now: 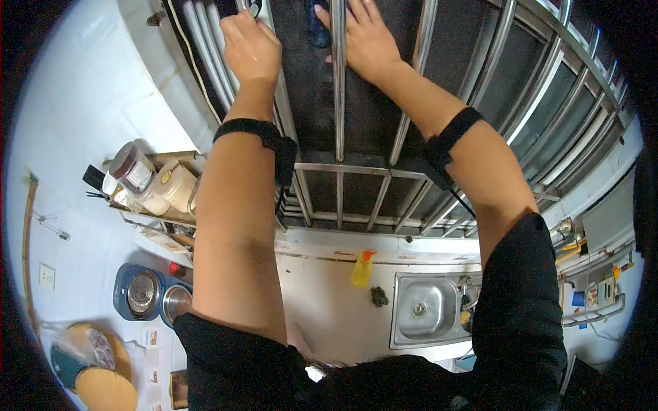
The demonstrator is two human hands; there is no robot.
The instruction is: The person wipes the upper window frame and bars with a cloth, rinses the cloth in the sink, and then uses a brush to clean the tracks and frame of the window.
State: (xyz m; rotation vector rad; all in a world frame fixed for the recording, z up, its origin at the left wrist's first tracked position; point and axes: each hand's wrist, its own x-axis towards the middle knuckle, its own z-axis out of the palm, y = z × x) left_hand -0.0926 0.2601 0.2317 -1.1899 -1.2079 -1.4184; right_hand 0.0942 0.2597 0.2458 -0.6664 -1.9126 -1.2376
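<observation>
My left hand [253,50] is raised at the top of the view, its fingers curled round a small dark handle-like thing [255,8] with a pale end. Most of that thing is hidden by the fist. My right hand [371,43] reaches behind a steel window bar [339,92], its fingers spread and two fingertips showing left of the bar. A dark blue item [320,25], perhaps a cloth, is beside those fingertips; whether the hand holds it is unclear. Behind the bars is a dark window pane [313,118].
Below the window, a yellow spray bottle [362,269] and a dark scrubber [379,297] lie by a steel sink [419,308]. A wall shelf [154,210] of jars [132,165] is at left, above a blue appliance [139,291]. More bars [493,56] run rightward.
</observation>
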